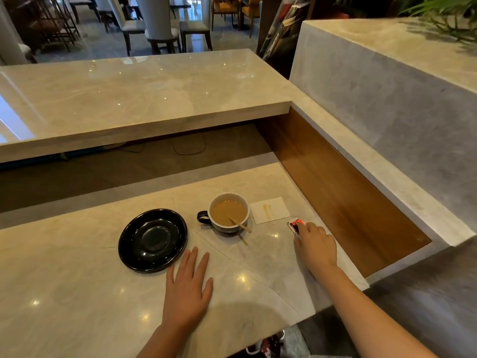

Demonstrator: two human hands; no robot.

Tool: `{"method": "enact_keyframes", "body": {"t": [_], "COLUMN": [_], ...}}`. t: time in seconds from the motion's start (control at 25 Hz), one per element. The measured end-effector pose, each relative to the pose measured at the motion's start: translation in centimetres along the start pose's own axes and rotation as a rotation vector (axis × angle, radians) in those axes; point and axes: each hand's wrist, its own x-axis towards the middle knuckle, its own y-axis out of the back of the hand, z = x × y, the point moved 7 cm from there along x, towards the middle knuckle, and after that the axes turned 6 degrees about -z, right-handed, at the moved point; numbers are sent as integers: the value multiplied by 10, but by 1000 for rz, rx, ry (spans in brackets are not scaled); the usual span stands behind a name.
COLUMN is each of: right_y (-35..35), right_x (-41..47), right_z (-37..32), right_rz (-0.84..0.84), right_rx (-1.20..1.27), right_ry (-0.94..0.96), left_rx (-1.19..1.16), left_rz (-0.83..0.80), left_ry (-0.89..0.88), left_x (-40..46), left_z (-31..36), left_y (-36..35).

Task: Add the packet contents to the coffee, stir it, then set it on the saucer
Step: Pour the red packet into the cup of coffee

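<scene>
While the left hand (188, 288) lies flat on the marble counter (64, 293) with its fingers spread and holding nothing, the right hand (316, 245) reaches out to the right of the cup (228, 213) and its fingertips are down on a small red and white packet (295, 225); whether they pinch it or only press on it cannot be told, since the hand covers the packet's near end. The cup is the landmark here: a pale cup with a dark handle pointing left, standing directly on the counter and filled with light brown coffee (227, 211). A wooden stirrer (241, 224) leans in the coffee, its upper end resting over the cup's near right rim. Just left of the cup, apart from it, sits the black saucer (152, 240), bare and glossy. Just right of the cup, beyond the packet, lies a white paper napkin (271, 209) with a brown streak on it. The packet is near the napkin's near right corner, on the counter. The left hand is in front of the cup, close to the saucer's near right edge without touching it. Behind the cup a raised marble ledge (129, 94) runs across, and to the cup's right a wooden panel (335, 189) lines the recess.
</scene>
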Motion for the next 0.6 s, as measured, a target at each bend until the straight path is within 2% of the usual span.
{"method": "enact_keyframes", "body": {"t": [0.24,0.44,0.52,0.6], "right_y": [7,8,7,6], "right_x": [5,0,-3,-7], "right_z": [-5,-1,7,18], "right_rz": [-29,73,107,173], "right_rx": [3,117,171,353], "right_ry": [11,0,-47,-165], "left_rx": [-28,0,24,30], "left_rz": [-41,-45,-58,-54], "left_ry": [42,53,50,46], "left_x": [2,1,1,2], "left_z": [-2,0,1,1], "left_y": [0,2,3,3]}}
